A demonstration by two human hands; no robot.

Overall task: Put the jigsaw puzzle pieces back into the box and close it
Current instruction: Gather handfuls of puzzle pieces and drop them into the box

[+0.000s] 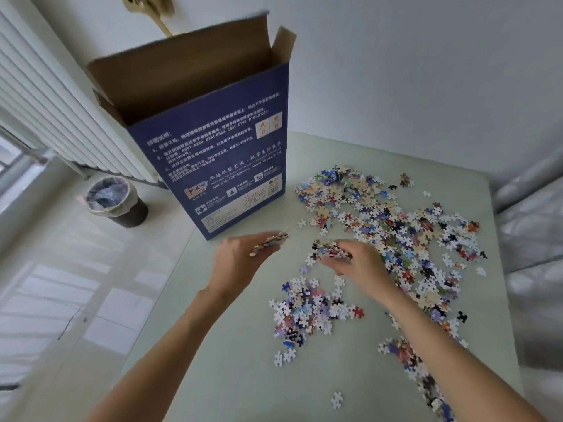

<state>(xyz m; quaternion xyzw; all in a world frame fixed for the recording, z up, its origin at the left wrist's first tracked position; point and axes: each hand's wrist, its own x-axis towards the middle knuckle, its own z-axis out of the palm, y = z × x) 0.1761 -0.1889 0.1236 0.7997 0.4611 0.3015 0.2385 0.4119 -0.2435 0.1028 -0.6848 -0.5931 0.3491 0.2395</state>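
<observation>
One box [213, 166] stands upright just beyond the left hand [240, 260], long axis vertical, flaps open upward. Both hands grasp bunches of puzzle pieces [393, 226]; the right hand [356, 263] sits beside the left. Loose pieces, too many to count, lie on the tabletop [231, 345] beyond and right of the right hand.

- The left hand [240, 254] is raised ahead of the body, palm turned inward and upward, fingers cupped round a small handful of puzzle pieces [269, 242].
- The left forearm reaches up from the lower left, bare, wrist slightly bent.
- The right hand [356, 260] is held lower, back facing up, fingers curled round a clump of pieces [330, 250].
- The right forearm runs in from the lower right, bare and nearly straight.
</observation>
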